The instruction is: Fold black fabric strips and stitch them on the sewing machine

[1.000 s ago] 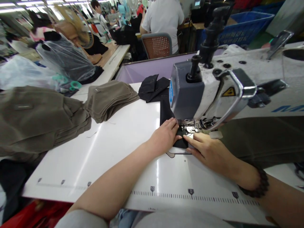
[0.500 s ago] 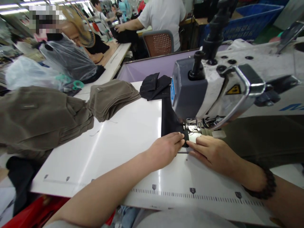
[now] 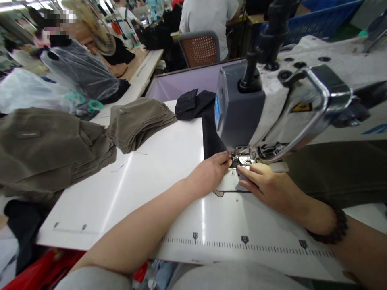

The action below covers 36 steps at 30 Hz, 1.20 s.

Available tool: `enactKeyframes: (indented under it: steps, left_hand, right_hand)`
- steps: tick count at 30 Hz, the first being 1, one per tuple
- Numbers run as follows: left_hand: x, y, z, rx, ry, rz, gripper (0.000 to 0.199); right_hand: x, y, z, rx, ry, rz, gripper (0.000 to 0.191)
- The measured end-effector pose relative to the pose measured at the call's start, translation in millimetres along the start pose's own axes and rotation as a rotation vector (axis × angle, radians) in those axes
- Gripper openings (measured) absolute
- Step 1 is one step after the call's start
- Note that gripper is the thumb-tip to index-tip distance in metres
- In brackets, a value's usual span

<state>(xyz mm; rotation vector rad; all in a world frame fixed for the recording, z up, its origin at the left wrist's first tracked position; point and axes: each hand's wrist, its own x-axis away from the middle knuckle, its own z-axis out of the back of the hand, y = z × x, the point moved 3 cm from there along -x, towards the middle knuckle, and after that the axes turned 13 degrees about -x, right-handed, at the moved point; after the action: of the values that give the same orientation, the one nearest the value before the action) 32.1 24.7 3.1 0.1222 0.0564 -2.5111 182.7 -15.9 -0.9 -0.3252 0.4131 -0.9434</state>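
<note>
A strip of black fabric (image 3: pixel 211 135) runs under the head of the sewing machine (image 3: pixel 238 106), its near end at the presser foot. My left hand (image 3: pixel 213 171) lies flat on that near end, fingers stretched out and pressing it down just left of the foot. On the other side, my right hand (image 3: pixel 266 183) rests by the needle plate (image 3: pixel 246 160), index finger extended to the fabric's edge and the other fingers loosely bent. Neither hand is wrapped around anything. The needle tip is too small to make out.
Two stacks of olive-brown fabric pieces, a larger stack (image 3: pixel 51 149) and a smaller stack (image 3: pixel 139 121), lie on the left. Folded black pieces (image 3: pixel 193 104) sit behind the strip. Olive cloth (image 3: pixel 338 173) lies right of the machine. A person (image 3: pixel 205 24) works beyond a chair (image 3: pixel 199 48).
The black fabric has advanced away from me under the presser foot, baring more of the plate in front. Both hands have moved slightly forward with it.
</note>
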Motion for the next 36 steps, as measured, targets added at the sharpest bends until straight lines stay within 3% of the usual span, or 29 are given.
enactKeyframes:
  steps: [17,21,25,30,36]
  left_hand:
    - [-10,-12,-4.6,-0.005,0.042,0.025,0.015]
    - [-9,-13,0.0,-0.045,0.006,0.032,0.017]
    - [2,1,11.2,-0.127,-0.058,0.052,0.024]
    - [22,32,17.1,-0.192,-0.045,-0.091,0.031]
    - [34,35,6.0,-0.226,0.026,-0.127,0.030]
  right_hand:
    - [1,0,0,0.023,0.010,-0.011,0.026]
    - [1,0,2,0.025,0.011,-0.014,0.025]
    - [1,-1,3,0.020,0.032,0.018,0.021]
    - [5,-1,5,-0.013,0.058,0.096,0.023]
    - [11,-5,11,-0.078,0.003,0.268,0.030]
